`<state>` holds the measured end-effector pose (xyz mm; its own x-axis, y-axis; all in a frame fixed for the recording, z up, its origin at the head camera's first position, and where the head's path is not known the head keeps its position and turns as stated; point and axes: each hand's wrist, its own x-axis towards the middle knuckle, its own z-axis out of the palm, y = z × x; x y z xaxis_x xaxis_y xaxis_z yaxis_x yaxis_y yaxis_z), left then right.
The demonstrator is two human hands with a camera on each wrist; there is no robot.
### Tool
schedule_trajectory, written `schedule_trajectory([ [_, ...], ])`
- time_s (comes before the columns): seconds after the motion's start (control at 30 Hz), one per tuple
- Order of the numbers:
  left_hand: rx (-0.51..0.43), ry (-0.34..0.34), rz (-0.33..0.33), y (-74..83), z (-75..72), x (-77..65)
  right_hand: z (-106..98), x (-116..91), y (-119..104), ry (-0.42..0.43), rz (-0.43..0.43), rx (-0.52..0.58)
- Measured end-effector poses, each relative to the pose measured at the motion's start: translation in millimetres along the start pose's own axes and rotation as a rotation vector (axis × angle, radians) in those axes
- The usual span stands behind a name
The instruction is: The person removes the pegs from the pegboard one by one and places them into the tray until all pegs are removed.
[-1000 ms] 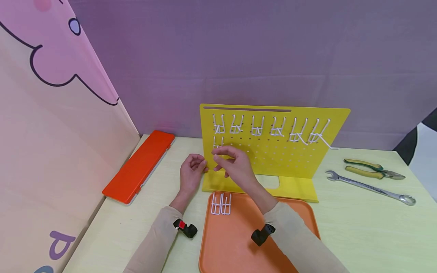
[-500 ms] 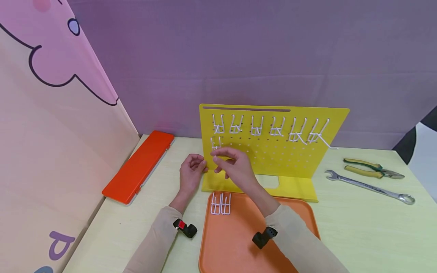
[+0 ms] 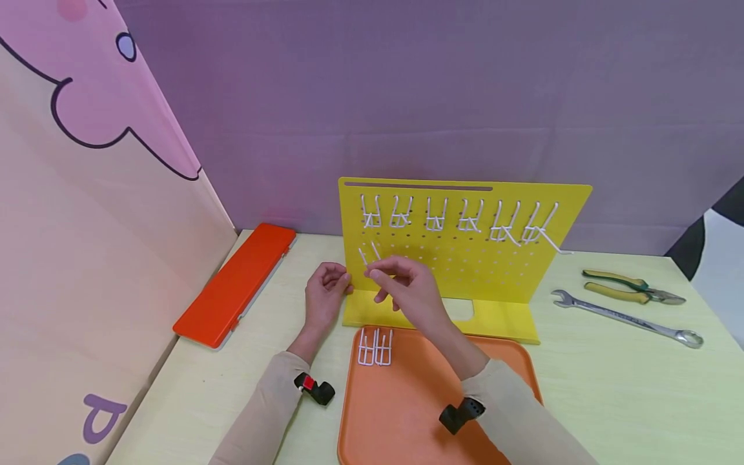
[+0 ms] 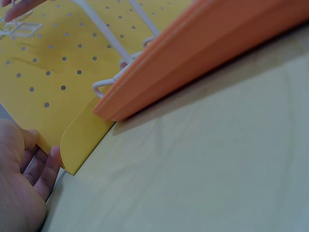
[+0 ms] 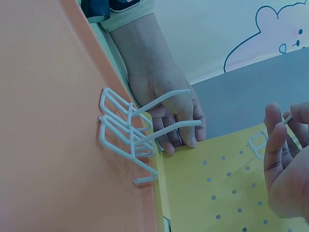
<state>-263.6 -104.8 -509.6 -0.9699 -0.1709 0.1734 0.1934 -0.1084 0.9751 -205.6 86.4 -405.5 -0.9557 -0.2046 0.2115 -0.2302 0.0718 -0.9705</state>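
Note:
A yellow pegboard (image 3: 476,271) stands upright on the table, with a row of white wire hooks (image 3: 437,223) along its top. My left hand (image 3: 327,294) grips its left edge near the bottom; in the left wrist view, bent fingers (image 4: 48,176) meet that edge. My right hand (image 3: 415,290), in front of the board's left part, pinches another white wire hook (image 3: 363,257) between thumb and fingers. Two prongs of this hook stick up past the fingertips, tilted; the rest is hidden by the hand. Two more wire hooks (image 5: 130,125) lie in the orange tray (image 3: 401,413).
A red flat case (image 3: 238,284) lies at the left of the table. To the right are a combination wrench (image 3: 628,318) and pliers (image 3: 645,294) with yellow-green handles. The tray's far edge sits close against the pegboard's base (image 3: 506,323).
The hook in my right hand has come off the second-row position at the left and tilted, moving down with the hand. My left hand has stayed at the board's edge.

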Motion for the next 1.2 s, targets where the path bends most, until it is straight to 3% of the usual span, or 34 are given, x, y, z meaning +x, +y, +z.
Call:
schedule_trajectory([
  [0.47,-0.003,-0.008,0.008,-1.6,-0.7,0.3,-16,-17,1,0.01,-0.011,0.007],
  [1.2,0.007,-0.007,0.013,-4.2,-2.0,2.2,-33,-48,-1,0.012,0.105,-0.027],
])
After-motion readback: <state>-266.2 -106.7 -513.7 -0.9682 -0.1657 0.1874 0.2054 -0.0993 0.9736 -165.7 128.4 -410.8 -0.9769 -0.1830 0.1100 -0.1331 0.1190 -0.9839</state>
